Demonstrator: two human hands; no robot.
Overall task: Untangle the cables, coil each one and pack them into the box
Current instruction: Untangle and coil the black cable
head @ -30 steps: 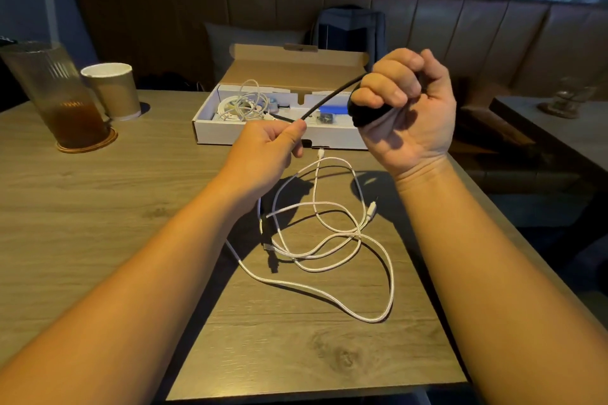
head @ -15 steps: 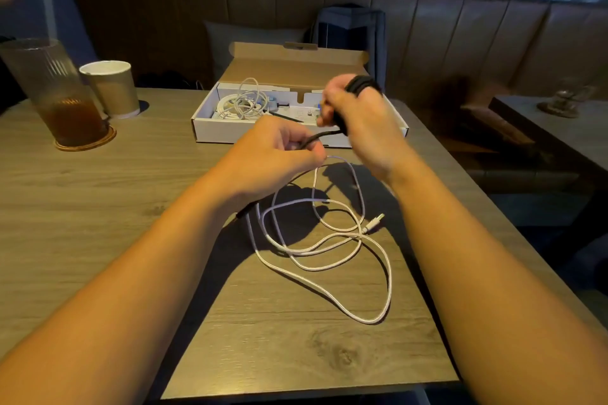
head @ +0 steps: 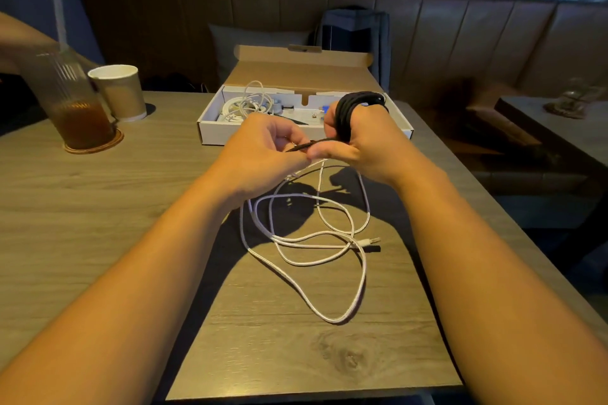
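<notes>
Wood surface: white cable lies uncoiled; right hand grips black cable coil, left hand pinches its tail; box seemingly part-packed.

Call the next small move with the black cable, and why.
Probably wrap the short remaining tail round the coil and tuck it: the thin black cable is mostly wound round the right hand, and the left hand pinches only a short free end. The open white cardboard box waits behind; the white braided cable lies loose, uncoiled.
</notes>
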